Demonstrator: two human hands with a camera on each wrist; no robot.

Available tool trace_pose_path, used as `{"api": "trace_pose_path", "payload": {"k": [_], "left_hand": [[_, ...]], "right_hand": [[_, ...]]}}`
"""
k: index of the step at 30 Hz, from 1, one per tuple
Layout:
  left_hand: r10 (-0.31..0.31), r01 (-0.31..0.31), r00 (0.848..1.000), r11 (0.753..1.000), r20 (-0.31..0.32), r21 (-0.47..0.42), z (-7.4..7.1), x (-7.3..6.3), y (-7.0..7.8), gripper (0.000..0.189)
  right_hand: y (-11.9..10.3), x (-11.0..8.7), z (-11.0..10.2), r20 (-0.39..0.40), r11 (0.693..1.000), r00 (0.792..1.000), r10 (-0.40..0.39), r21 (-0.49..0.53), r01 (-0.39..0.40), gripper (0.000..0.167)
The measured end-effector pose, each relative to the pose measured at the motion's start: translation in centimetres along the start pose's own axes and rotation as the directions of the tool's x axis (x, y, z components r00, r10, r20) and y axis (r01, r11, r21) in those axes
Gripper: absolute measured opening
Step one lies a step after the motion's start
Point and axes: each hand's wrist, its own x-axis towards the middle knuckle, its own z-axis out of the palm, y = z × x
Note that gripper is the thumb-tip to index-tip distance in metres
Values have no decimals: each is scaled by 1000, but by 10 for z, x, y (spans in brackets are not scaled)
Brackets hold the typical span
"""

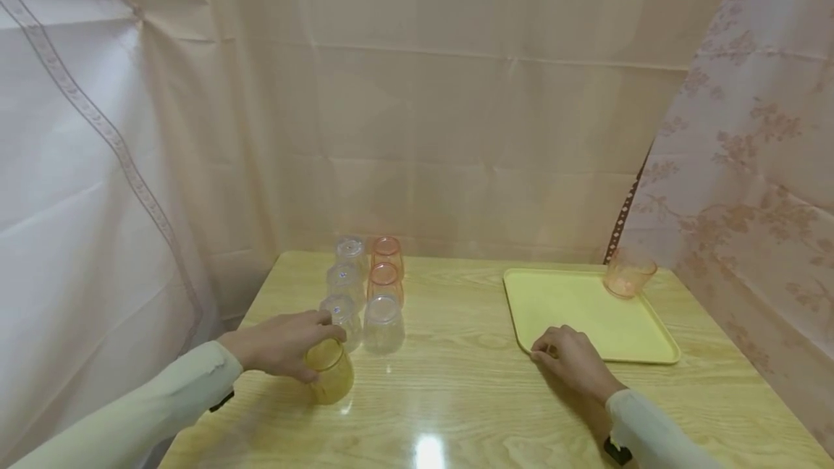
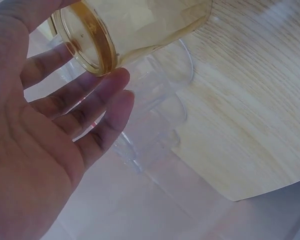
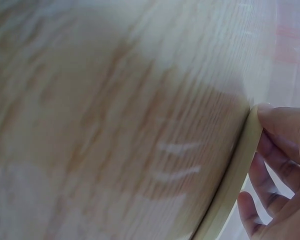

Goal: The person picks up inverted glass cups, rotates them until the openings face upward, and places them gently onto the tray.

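Yellow cup (image 1: pixel 332 378) is well left of the tray (image 1: pixel 586 317), slightly this side of its near edge, base up & prob. on the tabletop (image 1: pixel 456 404). L hand (image 1: pixel 287 344) has thumb & fingers round the cup's base end, tho not every finger seems to touch. R hand (image 1: pixel 573 358) pinches the tray's near-left corner btwn thumb & fingers. Also left of the tray: 4 clear cups (image 1: pixel 384 328) & 2 orange cups (image 1: pixel 386 275), base up; a peach cup (image 1: pixel 627 282), upright by the look, is at its far-right corner. To do this well: light, even L grip, thumb opp. fingers; any lift shd go straight up 1st so the clear cups aren't knocked; R pinch steady so the tray doesn't slide
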Motion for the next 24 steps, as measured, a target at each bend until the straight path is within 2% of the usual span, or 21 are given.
{"api": "trace_pose_path", "payload": {"k": [7, 11, 15, 19, 24], "left_hand": [[21, -21, 1000, 1000, 0, -7, 0, 0, -1, 63], [50, -50, 998, 999, -23, -1, -1, 2, 0, 62], [46, -46, 998, 999, -39, -10, -4, 2, 3, 61], [40, -41, 998, 999, -42, -26, -5, 4, 4, 61], [61, -63, 996, 997, -60, -45, -2, 7, 5, 62]], "right_hand": [[-2, 1, -2, 2, 1000, 1000, -13, 4, 13, 8], [0, 0, -1, 9, 1000, 1000, -7, -7, 8, 11], [2, -1, 0, 16, 1000, 1000, -11, -1, 11, 12], [2, 0, 0, 18, 1000, 1000, -12, 0, 12, 10], [1, 0, 0, 10, 1000, 1000, -10, -13, 10, 6]]}}
